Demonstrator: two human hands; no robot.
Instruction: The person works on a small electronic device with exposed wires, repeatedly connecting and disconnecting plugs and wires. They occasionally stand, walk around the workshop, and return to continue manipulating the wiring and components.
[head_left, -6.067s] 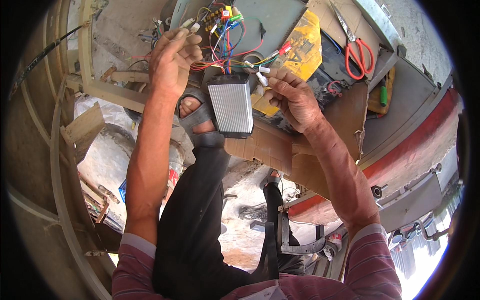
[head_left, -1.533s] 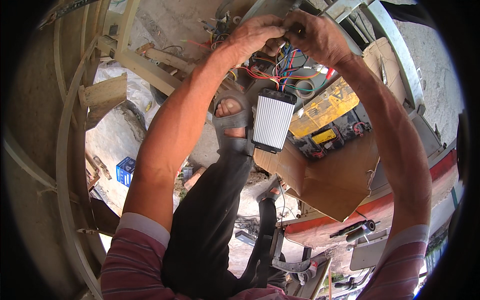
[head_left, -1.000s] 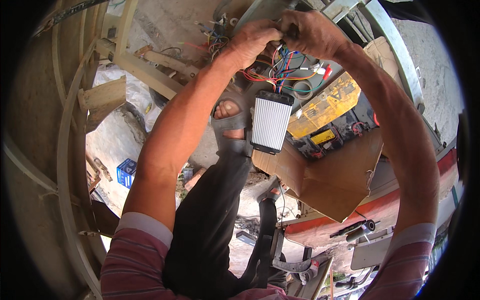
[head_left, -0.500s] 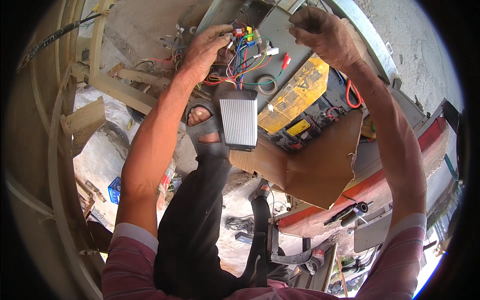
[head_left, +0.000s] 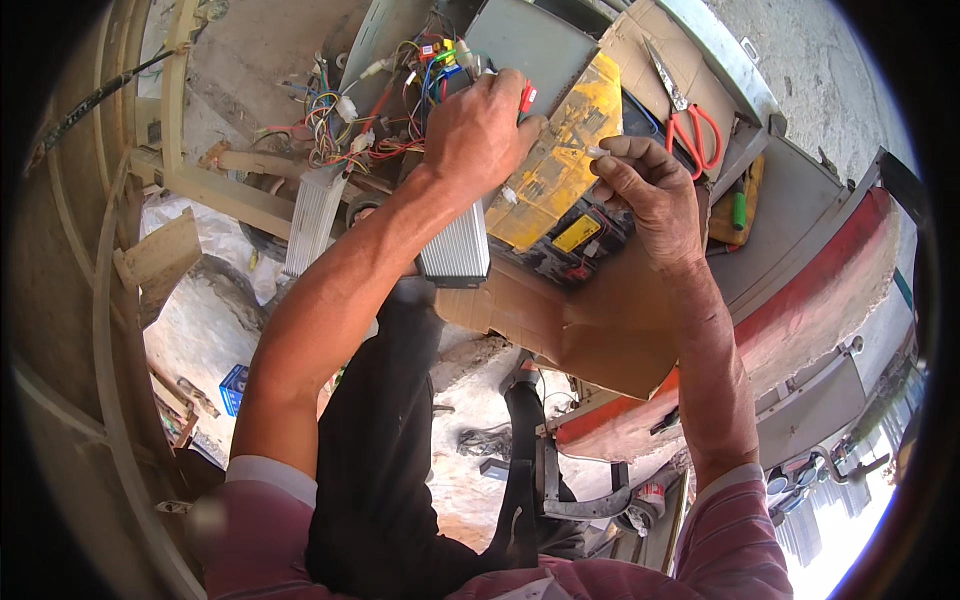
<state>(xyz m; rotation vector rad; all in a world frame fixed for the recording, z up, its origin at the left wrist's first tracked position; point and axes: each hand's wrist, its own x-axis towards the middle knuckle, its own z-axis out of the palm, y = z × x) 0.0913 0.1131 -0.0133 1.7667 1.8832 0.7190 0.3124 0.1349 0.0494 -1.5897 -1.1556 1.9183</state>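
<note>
My left hand point(head_left: 478, 135) is curled over a bundle of coloured wires; its fingertips are mostly hidden, so what they grip cannot be made out. A red plug point(head_left: 527, 97) shows between its thumb and fingers. Under that wrist lies a silver finned controller box point(head_left: 456, 250), the wires running up from it. My right hand point(head_left: 650, 190) pinches a small white piece point(head_left: 598, 152) between thumb and fingers, above the yellow battery cover point(head_left: 560, 150). Red, yellow and green connectors point(head_left: 435, 55) lie just beyond my left hand.
Red-handled scissors point(head_left: 690, 130) rest on cardboard at the far right, near a green-handled tool point(head_left: 739, 208). A second finned box point(head_left: 314, 215) with tangled wires point(head_left: 335, 125) lies left. An open cardboard flap point(head_left: 620, 335) stands below the batteries. A metal frame point(head_left: 240, 195) borders the left.
My left hand has moved right, from the connectors to over the wires. My right hand has come down and inward, now showing a white piece in its pinch. The scissors have come into sight.
</note>
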